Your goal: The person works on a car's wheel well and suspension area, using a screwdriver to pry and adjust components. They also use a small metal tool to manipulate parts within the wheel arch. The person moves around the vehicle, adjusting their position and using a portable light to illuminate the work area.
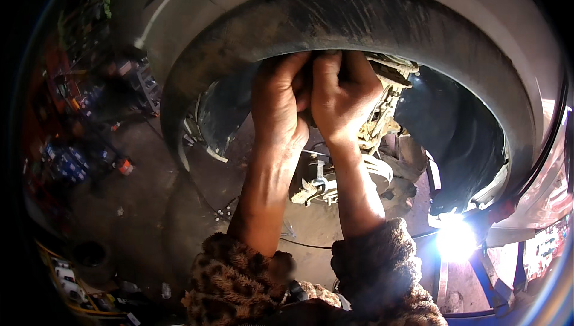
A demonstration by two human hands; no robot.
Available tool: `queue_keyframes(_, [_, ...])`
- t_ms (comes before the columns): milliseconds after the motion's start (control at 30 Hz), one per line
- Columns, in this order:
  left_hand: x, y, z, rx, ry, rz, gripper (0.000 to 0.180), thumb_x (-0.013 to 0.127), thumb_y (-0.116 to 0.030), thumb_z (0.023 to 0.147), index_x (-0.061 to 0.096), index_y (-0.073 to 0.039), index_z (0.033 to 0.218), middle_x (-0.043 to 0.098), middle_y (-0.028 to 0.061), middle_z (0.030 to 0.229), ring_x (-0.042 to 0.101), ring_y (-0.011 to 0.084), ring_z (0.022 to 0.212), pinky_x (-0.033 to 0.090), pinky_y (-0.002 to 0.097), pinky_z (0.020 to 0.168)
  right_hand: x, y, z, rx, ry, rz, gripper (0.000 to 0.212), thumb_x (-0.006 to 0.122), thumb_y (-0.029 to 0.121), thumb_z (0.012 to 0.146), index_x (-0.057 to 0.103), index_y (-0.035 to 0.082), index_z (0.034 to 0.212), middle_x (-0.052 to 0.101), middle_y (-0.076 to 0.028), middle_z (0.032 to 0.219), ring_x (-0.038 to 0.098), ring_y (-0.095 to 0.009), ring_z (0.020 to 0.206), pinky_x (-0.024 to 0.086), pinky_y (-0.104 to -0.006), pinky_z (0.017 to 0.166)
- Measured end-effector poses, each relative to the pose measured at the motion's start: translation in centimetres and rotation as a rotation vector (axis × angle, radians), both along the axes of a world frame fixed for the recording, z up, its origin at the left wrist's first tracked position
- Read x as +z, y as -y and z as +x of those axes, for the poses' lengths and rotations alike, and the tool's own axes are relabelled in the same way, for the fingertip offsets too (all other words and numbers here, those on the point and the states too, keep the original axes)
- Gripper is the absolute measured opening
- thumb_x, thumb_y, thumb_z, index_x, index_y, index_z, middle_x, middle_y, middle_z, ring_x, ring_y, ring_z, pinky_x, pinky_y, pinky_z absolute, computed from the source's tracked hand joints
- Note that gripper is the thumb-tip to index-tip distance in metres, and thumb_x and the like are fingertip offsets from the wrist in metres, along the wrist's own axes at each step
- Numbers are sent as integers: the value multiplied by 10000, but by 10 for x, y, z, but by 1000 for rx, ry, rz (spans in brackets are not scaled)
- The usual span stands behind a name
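Where the bare left hand (276, 96) and bare right hand (345, 99) reach up side by side, their fingers curl and partly vanish behind the lower lip of the dark, dusty, curved wheel-arch trim (335, 18) just above; whether they pinch anything, I cannot tell. Below the grip sits a round, pale metal disc (380, 173); rightward, a black arch liner (454, 129) and, lower, a glaring white lamp (456, 239).

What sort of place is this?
Probably a vehicle repair workshop: a car's wheel arch with no wheel in it, what looks like an exposed brake disc beneath, and a glaring work lamp at lower right.
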State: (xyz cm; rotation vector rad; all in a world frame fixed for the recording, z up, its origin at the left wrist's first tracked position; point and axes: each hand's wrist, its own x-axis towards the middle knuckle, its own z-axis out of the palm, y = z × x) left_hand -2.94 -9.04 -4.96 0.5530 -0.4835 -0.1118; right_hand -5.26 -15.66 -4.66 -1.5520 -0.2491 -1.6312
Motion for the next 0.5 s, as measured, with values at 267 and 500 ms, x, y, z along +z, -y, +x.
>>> queue_keyframes(267, [2, -5, 0, 59, 90, 92, 107, 624, -176, 858, 631, -100, 783, 438, -90, 562, 301, -9, 411, 202, 174, 359, 0, -5, -2, 54, -47, 33, 201, 572, 117, 897, 603, -39, 774, 588, -59, 603, 493, -57, 581, 420, -249, 500])
queue_keyframes(500, [-4, -1, 1, 48, 141, 88, 88, 611, -161, 866, 628, -104, 802, 444, -92, 576, 297, -8, 419, 217, 165, 371, -2, 3, -3, 93, -62, 15, 209, 591, 146, 892, 604, -52, 827, 604, -81, 639, 522, -74, 604, 444, -252, 533])
